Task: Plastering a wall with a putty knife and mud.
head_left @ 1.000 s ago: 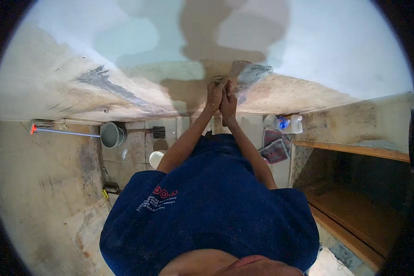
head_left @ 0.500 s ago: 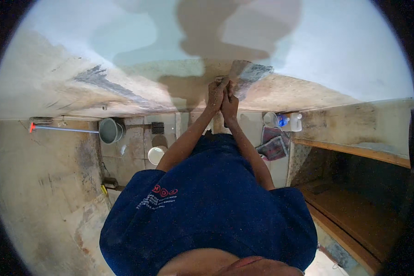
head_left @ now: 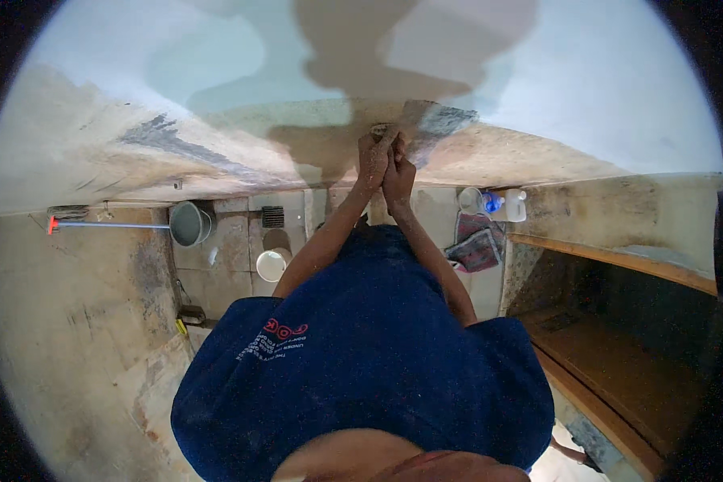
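Note:
Both arms reach forward to the stained lower part of the wall [head_left: 313, 116]. My left hand [head_left: 372, 161] is closed, its fingers against the wall side. Pressed close beside it, my right hand [head_left: 398, 181] is closed too, its fingers curled. A small pale, flat-ended piece [head_left: 380, 129] shows at the left hand's fingertips, touching or almost touching the wall. The rest of what the hands grip is hidden, so its kind cannot be told. Just right of the hands is a rough dark grey patch [head_left: 446, 120] on the wall.
On the tiled floor stand a grey bucket [head_left: 190, 224], a white tub [head_left: 272, 264] and a drain grate [head_left: 272, 216]. A blue-handled broom [head_left: 112, 226] lies left. Right are a white jug [head_left: 516, 206], a crumpled cloth [head_left: 478, 245] and a wooden-edged cabinet [head_left: 618, 261].
My hands have shifted slightly up and left along the wall, still together. The view has moved a little. A thin brown shape has appeared at the lower right edge.

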